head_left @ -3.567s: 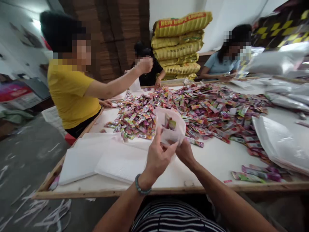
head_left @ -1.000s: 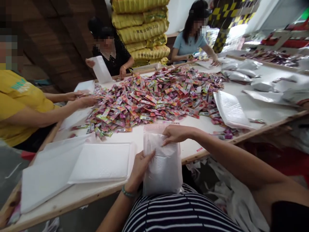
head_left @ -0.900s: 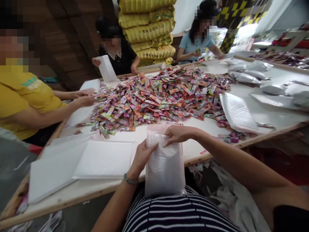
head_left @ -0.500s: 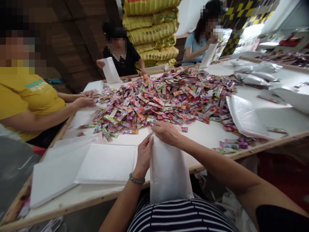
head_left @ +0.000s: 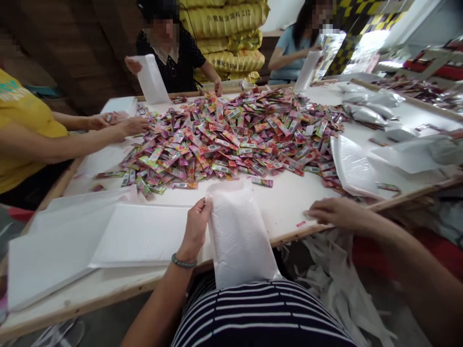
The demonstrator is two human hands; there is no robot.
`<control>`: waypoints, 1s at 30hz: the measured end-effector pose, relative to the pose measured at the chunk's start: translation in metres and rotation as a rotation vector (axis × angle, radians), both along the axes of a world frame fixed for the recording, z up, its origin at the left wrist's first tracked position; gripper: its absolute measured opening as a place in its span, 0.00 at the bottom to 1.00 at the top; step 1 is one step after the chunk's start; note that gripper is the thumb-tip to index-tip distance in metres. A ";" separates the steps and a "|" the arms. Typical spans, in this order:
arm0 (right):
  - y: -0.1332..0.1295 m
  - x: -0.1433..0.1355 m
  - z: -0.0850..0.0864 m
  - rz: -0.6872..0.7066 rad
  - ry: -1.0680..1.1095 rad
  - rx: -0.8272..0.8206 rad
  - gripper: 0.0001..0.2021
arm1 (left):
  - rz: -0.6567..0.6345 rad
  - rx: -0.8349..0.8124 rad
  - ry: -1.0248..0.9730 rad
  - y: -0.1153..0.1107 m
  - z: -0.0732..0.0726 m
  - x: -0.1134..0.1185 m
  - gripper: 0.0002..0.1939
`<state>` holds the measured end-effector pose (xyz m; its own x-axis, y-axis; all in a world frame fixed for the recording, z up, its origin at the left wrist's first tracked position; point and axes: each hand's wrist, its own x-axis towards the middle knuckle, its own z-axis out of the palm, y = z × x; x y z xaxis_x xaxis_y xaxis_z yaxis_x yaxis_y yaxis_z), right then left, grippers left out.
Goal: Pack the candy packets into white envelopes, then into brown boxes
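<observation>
My left hand [head_left: 195,225] is closed on the upper left edge of a white padded envelope [head_left: 240,236]. The envelope stands upright against my striped shirt, its top near the pile of small printed sachets [head_left: 217,140]. My right hand [head_left: 334,213] is at the table's front edge, right of the envelope and apart from it. Its fingers are drawn together, with a small pale bit at their tips that I cannot make out. Left of my left hand lie stacked flat white envelopes [head_left: 141,236]. A single sachet [head_left: 262,181] lies just beyond the envelope's top.
Another person's hands [head_left: 125,127] work at the pile's left edge. Two people across the table hold white envelopes [head_left: 152,79]. More envelopes [head_left: 352,166] lie at the right, with filled silvery packets [head_left: 369,115] behind. White strips [head_left: 340,284] hang below the wooden table edge [head_left: 108,296].
My right hand has left the top of the envelope and moved right to the table edge, where loose sachets lay. My left hand still grips the envelope. The view has shifted.
</observation>
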<state>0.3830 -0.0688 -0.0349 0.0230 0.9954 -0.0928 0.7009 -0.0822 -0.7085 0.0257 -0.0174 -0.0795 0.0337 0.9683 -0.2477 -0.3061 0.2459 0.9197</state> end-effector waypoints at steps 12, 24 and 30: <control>0.075 -0.137 -0.074 -0.009 1.093 -0.434 0.26 | -0.152 -0.298 0.076 0.019 -0.004 0.022 0.33; 0.067 -0.130 -0.068 0.116 0.827 -0.240 0.18 | -0.260 -0.131 0.115 0.049 -0.011 -0.004 0.34; 0.078 -0.131 -0.094 0.003 0.736 -0.330 0.23 | -0.204 -0.199 0.237 0.056 -0.033 0.003 0.28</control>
<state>0.2524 0.0087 -0.1288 -0.1611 0.9138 -0.3728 0.0644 -0.3672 -0.9279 0.0290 0.0381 -0.1120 0.1404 0.8795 -0.4547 -0.0166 0.4613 0.8871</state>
